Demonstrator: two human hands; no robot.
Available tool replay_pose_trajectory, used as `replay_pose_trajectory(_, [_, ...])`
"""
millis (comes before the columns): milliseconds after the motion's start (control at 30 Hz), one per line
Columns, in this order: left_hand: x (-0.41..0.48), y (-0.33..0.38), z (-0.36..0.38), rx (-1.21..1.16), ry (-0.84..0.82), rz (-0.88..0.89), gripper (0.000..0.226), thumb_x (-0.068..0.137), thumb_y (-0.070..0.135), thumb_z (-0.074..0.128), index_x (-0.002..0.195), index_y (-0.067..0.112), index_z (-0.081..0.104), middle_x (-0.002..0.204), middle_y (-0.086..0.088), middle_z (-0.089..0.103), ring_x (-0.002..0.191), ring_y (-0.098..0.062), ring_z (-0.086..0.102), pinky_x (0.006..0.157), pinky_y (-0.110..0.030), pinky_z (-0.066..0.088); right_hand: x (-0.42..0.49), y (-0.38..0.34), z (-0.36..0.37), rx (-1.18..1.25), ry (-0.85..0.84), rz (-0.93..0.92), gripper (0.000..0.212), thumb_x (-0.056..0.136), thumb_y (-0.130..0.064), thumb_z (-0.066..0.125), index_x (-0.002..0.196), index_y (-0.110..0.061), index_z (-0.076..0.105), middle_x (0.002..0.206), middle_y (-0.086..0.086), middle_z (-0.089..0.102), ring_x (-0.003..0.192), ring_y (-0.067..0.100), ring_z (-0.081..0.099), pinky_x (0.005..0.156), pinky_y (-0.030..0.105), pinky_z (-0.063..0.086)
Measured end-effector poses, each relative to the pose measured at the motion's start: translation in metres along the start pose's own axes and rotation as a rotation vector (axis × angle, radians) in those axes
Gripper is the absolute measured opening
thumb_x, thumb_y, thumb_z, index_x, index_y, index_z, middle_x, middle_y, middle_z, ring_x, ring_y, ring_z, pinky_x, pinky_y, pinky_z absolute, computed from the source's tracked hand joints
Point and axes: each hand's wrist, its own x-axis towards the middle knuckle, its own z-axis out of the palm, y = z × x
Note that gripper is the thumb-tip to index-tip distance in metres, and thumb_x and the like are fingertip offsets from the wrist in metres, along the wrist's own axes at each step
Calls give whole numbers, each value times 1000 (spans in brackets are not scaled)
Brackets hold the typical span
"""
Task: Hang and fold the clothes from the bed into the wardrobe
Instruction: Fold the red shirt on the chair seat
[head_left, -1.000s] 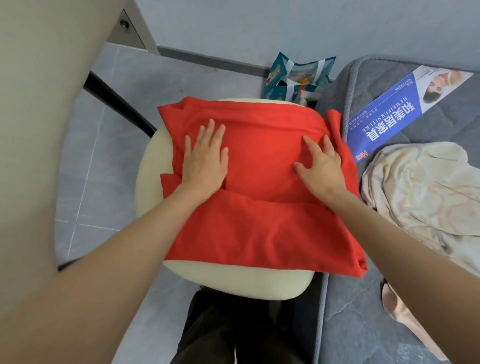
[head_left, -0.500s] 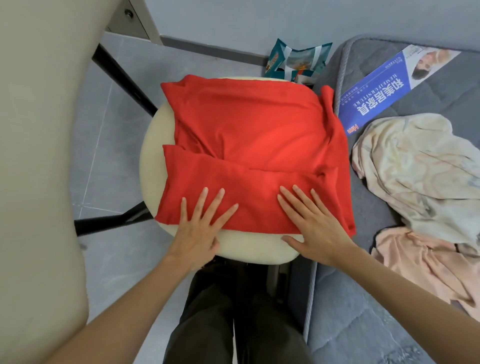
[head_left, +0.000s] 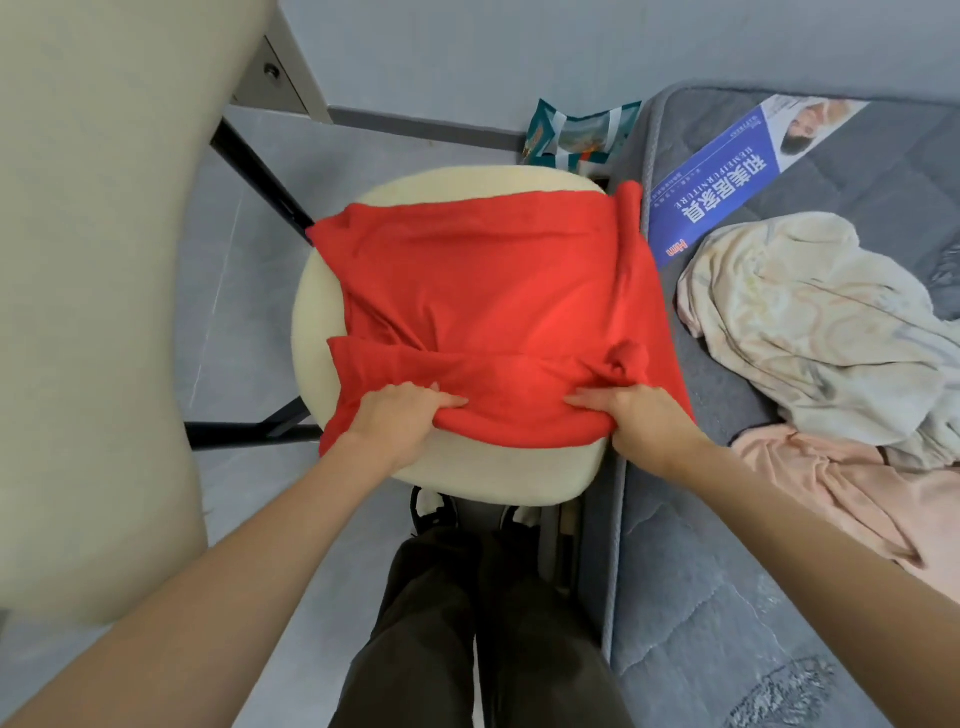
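Observation:
A red garment (head_left: 493, 291) lies partly folded on a round cream stool seat (head_left: 483, 473) in front of me. My left hand (head_left: 400, 421) grips its near edge on the left, thumb on top and fingers curled under the cloth. At the right of the same edge my right hand (head_left: 639, 421) grips it the same way. The near edge is lifted a little off the seat. On the grey mattress (head_left: 701, 597) to the right lie a cream patterned garment (head_left: 810, 332) and a pale pink garment (head_left: 852, 499).
A blue printed label (head_left: 722, 187) lies on the mattress. A teal bag (head_left: 576, 135) stands on the floor by the wall. A beige panel (head_left: 93, 291) fills the left side, with black metal legs (head_left: 254, 166) beside the stool. My dark trouser legs (head_left: 467, 623) are below.
Both hands slid from the middle of the red garment down to its near edge. Then they went from lying flat to gripping that edge, and the edge has bunched up.

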Motion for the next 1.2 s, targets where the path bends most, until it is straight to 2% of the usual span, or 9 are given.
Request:
replay_pose_trajectory(100, [-8, 4, -25, 31, -155, -88, 45, 90, 9, 40, 126, 28, 59, 129, -6, 57, 116, -30, 55, 93, -37, 45, -10, -13, -30, 90, -213, -9, 63, 78, 2, 45, 128, -32, 60, 133, -11, 59, 124, 17, 52, 101, 26, 39])
replay_pose_trajectory(233, [-7, 8, -53, 137, -238, -186, 35, 90, 16, 43, 122, 17, 58, 125, -9, 57, 114, -29, 56, 85, -36, 42, -9, -21, -55, 69, -225, 43, 52, 78, -4, 47, 120, -29, 64, 123, -5, 63, 116, 24, 56, 94, 33, 45])
replay_pose_trajectory(400, [12, -8, -76, 56, 78, -298, 30, 89, 11, 43, 114, 10, 59, 120, -13, 60, 110, -32, 56, 89, -37, 41, 23, -18, -80, 30, 125, 199, 44, 82, -12, 51, 123, -26, 59, 119, 9, 64, 110, 34, 58, 88, 39, 48])
replay_pose_trajectory(533, [30, -28, -68, -22, 311, -403, 41, 86, 3, 43, 126, 7, 46, 129, -18, 49, 123, -35, 43, 112, -51, 21, 53, -16, -76, 156, 555, 105, 40, 81, -9, 52, 119, -17, 62, 116, 9, 65, 109, 34, 54, 100, 42, 40])
replay_pose_trajectory(667, [32, -17, -40, -76, 711, -294, 58, 86, -1, 45, 142, 13, 37, 154, -14, 23, 145, -35, 7, 117, -57, 4, 56, -38, -40, 91, 578, 45, 51, 83, -18, 52, 135, -19, 53, 143, 9, 47, 136, 33, 35, 117, 53, 12])
replay_pose_trajectory(800, [38, 17, 3, -129, 495, -154, 63, 94, 23, 42, 151, 36, 16, 161, -4, 2, 145, -39, -8, 108, -70, 3, 56, -57, 13, -50, 333, 36, 58, 94, -38, 41, 150, -37, 26, 161, 4, 12, 148, 34, 4, 113, 62, -3])
replay_pose_trajectory(933, [52, 2, 35, -237, 351, -346, 56, 95, 60, 17, 141, 56, -16, 155, -1, -29, 140, -44, -24, 104, -75, 0, 67, -33, 37, -249, 273, 27, 65, 90, -64, 24, 150, -48, 7, 162, -6, 0, 146, 43, -2, 106, 75, 6])
replay_pose_trajectory(1100, [52, -35, 31, -438, 330, -516, 62, 90, 70, 18, 142, 57, -13, 153, -12, -33, 140, -46, -21, 110, -66, -3, 68, 1, 25, -164, 222, 260, 84, 75, -84, 28, 144, -56, -10, 160, -12, -14, 144, 47, -10, 99, 79, 11])
replay_pose_trajectory(1200, [55, -33, 19, -538, 314, -572, 58, 95, 63, 19, 146, 52, -7, 154, -14, -29, 141, -45, -20, 110, -65, -2, 62, -6, 17, -62, 196, 357, 92, 77, -78, 42, 145, -52, -13, 159, -12, -17, 143, 46, -16, 106, 75, 6])
